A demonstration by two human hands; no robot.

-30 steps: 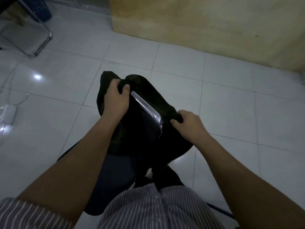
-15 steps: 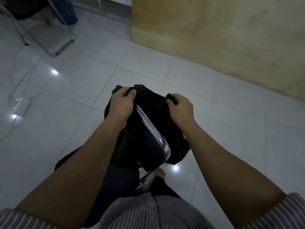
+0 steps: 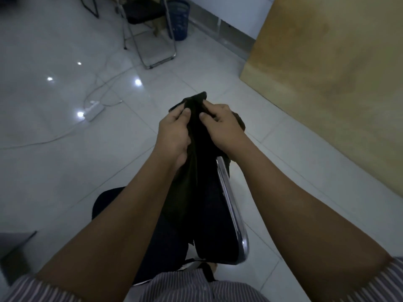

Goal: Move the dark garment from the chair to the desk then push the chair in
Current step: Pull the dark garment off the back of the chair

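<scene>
- The dark garment (image 3: 194,149) is showing near-black, with no pattern visible.
- The chair (image 3: 231,205) is showing a shiny silver metal frame and dark navy padding.
- The shirt (image 3: 196,286) is showing thin grey-and-white stripes.
- The floor tiles (image 3: 65,171) are looking glossy pale grey-white.
- The wooden panel (image 3: 327,62) is looking yellowish tan.
- The bin (image 3: 180,20) is showing blue.
- The power strip (image 3: 93,110) and its cable are showing white.

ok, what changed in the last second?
Both hands, left and right, came together and gathered the garment into a narrow bunch, raised off the chair back. The view swung, bringing the floor cables into sight. Unchanged: both hands grip the garment; the chair stays put.
</scene>
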